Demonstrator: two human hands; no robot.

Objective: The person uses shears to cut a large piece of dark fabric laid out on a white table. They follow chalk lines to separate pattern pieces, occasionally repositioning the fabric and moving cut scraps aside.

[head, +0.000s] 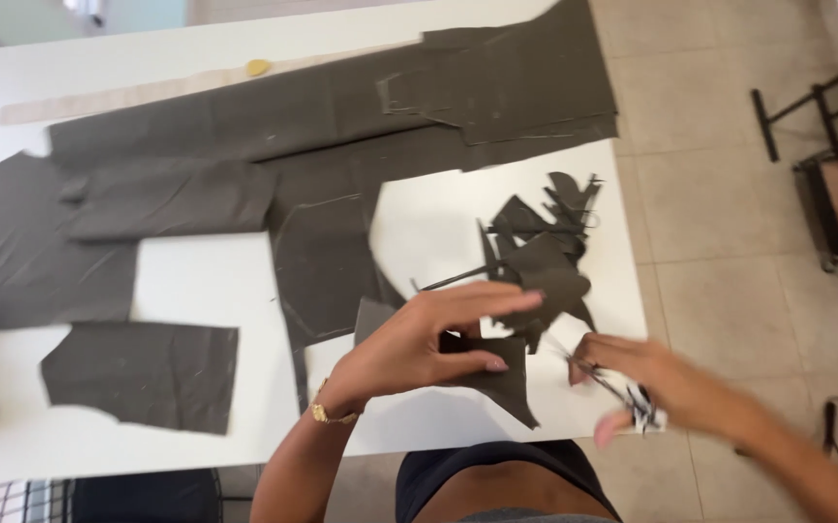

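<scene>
Scraps of dark fabric were heaped near the right edge of the white table, and one scrap was pinched between the fingers of the left hand. Small scissors were gripped in the right hand, blurred. Beyond, large cut fabric panels were spread across the table, with a yellow chalk piece near the far edge. A dark metal rack was seen on the tiled floor.
</scene>
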